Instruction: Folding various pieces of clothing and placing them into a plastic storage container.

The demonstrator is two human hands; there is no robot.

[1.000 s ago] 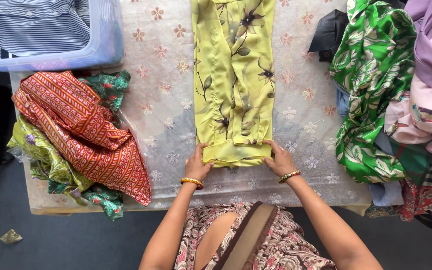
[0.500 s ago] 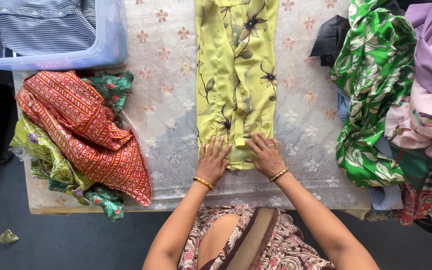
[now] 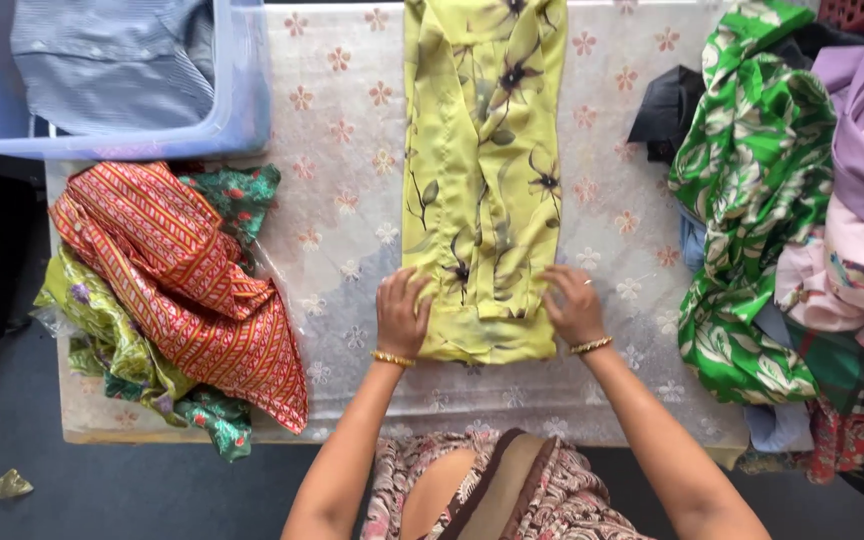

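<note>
I have both hands down on the near end of the yellow floral garment (image 3: 482,180), which lies as a long folded strip up the middle of the bench (image 3: 352,230), over its pale flowered cloth. My left hand (image 3: 402,315) rests flat on the strip's left edge, fingers together and pointing away from me; my right hand (image 3: 574,305) sits on the right edge, fingers curled slightly over the fabric. Neither grip pinches anything that I can see: both are pressing, palms down, with the hem between them.

To do this step well, I judge that I should keep the two hands level with each other so the near hem stays square to the strip's sides. Pressure ought to run outward from the centre, since a small ridge shows where the layers overlap between my hands. If I lift the end to fold it, I want thumbs under and fingers on top at both corners, so the slippery layers do not slide apart.

The red striped cloth (image 3: 182,290) lies on a pile at the left and the green and white printed cloth (image 3: 752,200) heaps at the right, both well apart from the strip. A blue plastic tub (image 3: 242,100) holding a striped shirt (image 3: 112,60) sits at far left.
</note>
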